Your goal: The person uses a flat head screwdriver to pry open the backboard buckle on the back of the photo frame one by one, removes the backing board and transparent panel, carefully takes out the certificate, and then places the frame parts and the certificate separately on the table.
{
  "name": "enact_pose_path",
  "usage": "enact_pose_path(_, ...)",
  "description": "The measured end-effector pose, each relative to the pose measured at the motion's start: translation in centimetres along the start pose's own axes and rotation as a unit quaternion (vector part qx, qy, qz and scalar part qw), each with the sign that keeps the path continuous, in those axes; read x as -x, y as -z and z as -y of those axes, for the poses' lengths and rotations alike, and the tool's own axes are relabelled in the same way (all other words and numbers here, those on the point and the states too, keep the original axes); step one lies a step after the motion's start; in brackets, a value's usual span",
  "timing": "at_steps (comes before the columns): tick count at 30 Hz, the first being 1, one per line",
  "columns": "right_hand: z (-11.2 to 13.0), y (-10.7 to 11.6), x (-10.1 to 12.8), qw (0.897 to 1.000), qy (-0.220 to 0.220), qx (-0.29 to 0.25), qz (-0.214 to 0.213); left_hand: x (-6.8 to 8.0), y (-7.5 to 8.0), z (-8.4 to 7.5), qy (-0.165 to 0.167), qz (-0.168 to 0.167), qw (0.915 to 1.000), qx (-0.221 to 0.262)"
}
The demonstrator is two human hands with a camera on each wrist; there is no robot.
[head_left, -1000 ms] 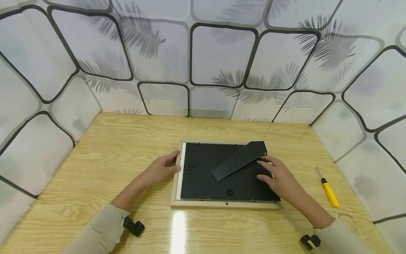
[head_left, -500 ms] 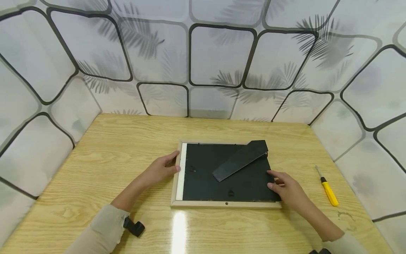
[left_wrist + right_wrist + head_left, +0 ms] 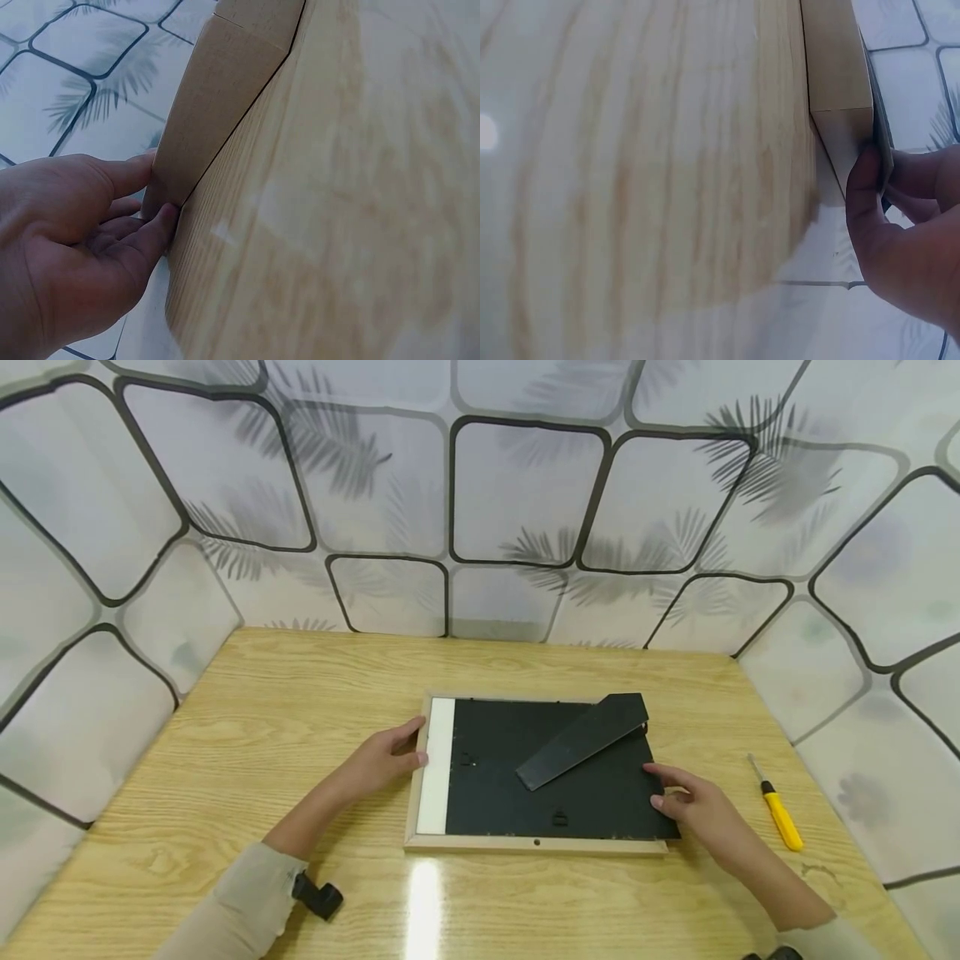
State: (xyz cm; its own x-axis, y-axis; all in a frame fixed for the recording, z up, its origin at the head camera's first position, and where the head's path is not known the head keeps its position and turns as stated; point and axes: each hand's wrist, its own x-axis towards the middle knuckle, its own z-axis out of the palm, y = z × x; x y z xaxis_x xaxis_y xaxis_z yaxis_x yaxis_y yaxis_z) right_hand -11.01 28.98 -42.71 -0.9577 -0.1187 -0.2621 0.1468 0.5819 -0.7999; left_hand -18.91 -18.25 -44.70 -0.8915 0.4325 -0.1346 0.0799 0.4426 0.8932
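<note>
A light wooden picture frame lies face down on the table. Its black backing board, with a folded stand slanting across it, sits shifted right and sticks out past the frame's right side. A white strip shows inside the frame at the left. My left hand holds the frame's left side; the left wrist view shows thumb and fingers against the wood. With thumb and fingers my right hand pinches the board's right edge, and in the right wrist view the thumb lies beside the frame's corner.
A screwdriver with a yellow handle lies on the table to the right. Patterned fabric walls stand behind the table and at both sides.
My right hand has moved from near the stand to the board's right edge and taken hold of it. The board has slid right, widening the white strip. My left hand stays put.
</note>
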Motion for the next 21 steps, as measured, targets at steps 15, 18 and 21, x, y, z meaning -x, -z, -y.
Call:
enact_pose_path(15,-0.8,0.0,0.0,0.998,-0.022,-0.058,-0.001,0.0,0.0,0.1,-0.009,0.0,1.0,-0.002)
enact_pose_path(18,-1.0,0.1,0.1,0.996,-0.027,-0.086,-0.007,0.0,0.0,0.2,-0.01,0.0,0.9999,-0.003)
enact_pose_path(21,-1.2,0.3,0.1,0.992,-0.038,-0.116,-0.009,-0.1,0.0,0.2,-0.013,0.0,0.9999,-0.004)
